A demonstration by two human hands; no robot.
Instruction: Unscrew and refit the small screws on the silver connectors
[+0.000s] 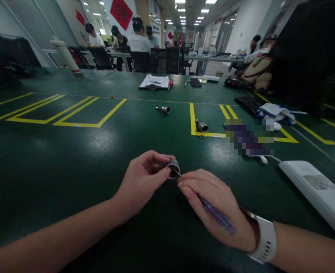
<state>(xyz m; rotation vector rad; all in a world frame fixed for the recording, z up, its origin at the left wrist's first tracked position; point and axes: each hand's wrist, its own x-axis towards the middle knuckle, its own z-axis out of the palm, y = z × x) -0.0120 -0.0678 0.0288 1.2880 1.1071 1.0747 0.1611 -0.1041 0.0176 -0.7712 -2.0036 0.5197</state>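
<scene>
at the centre of the frame, the left hand (143,178) is pinching a metal cup (173,164) between thumb and fingertips. just to its lower right, the right hand (217,199) is gripping a screwdriver (217,215) with fingers curled tight, its shaft pointing into the cup's mouth. above, on the green table (70,170), a second cup (166,110) is lying near centre and a third cup (203,126) is resting farther right, inside yellow tape (192,119).

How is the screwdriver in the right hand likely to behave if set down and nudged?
The screwdriver would probably roll: its handle looks long and roundish, though the lengthwise ridges may check it. Its thin metal shaft seems stiff. The handle's translucency suggests plastic, so probably light.
</scene>
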